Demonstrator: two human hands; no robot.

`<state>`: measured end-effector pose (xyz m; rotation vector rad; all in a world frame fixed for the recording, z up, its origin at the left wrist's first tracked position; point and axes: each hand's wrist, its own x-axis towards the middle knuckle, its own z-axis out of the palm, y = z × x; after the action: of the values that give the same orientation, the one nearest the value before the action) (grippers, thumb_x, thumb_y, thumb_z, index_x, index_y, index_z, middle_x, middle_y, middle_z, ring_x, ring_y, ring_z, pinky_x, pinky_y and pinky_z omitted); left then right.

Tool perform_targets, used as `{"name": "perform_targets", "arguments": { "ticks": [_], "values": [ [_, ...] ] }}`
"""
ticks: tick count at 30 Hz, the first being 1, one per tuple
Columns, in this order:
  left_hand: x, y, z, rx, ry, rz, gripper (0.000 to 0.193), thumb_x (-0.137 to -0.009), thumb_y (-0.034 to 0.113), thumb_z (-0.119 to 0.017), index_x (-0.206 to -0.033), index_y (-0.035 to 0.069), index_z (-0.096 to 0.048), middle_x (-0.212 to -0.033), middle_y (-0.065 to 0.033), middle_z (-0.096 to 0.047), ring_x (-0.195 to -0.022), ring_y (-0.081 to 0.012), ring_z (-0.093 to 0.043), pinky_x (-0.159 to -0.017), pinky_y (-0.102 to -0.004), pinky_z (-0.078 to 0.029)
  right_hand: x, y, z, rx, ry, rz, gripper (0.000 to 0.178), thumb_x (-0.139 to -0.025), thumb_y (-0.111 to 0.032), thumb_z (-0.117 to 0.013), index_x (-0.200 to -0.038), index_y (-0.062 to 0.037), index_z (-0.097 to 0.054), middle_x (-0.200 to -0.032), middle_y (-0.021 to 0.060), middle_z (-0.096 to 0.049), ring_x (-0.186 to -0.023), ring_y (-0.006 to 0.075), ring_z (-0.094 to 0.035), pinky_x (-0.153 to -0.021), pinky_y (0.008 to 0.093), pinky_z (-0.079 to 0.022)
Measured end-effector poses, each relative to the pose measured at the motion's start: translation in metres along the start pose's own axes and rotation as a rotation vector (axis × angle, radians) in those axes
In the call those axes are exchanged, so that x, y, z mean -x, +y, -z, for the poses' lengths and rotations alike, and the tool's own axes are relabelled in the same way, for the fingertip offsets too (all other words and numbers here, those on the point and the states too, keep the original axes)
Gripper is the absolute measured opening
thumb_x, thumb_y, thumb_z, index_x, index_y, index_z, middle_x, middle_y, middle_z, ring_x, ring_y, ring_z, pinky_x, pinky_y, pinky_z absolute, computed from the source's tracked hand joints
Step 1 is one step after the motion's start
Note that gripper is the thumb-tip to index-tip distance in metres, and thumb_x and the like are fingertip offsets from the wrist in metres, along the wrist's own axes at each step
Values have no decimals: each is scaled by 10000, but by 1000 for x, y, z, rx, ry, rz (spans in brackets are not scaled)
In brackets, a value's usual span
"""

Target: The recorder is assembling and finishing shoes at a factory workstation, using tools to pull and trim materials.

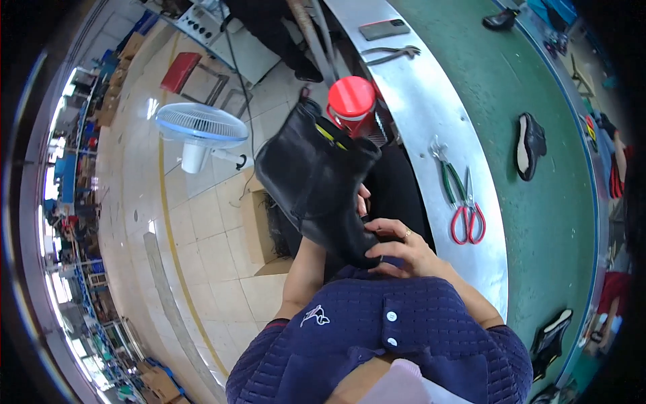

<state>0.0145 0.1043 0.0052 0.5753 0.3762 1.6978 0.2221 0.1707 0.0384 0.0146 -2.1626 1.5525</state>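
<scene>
The black boot is held beside the desk by the left hand, mostly hidden behind it, and gripped at its near end by the right hand. Its shape looks already formed; what work is left cannot be told.

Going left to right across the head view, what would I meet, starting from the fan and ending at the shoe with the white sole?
White-and-blue fan, black boot, red-handled scissors, black shoe with a white sole.
</scene>
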Motion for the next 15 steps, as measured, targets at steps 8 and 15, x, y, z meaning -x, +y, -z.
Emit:
{"name": "perform_targets", "arguments": {
  "ticks": [8, 15],
  "values": [
    [13, 6, 42, -83, -376, 37, 353, -996, 255, -438, -996, -72, -569, -679, -196, -641, -503, -260, -622, -434, -296, -485, -23, -5, -19, 106, -109, 73, 365, -748, -123, -766, -1098, -177, -678, -1186, 95, -529, -1071, 287, -579, -884, 388, -513],
    [22, -2, 8, 275, -560, 82, 289, -993, 197, -446, -1046, -72, -537, -719, -226, -651, -544, -282, -645, -457, -317, -515, -45, -4, -24, 43, -85, 194, 353, -742, -107, -767, -1086, -131, -695, -1101, 68, -570, -988, 260, -613, -826, 358, -528]
  ]
}}
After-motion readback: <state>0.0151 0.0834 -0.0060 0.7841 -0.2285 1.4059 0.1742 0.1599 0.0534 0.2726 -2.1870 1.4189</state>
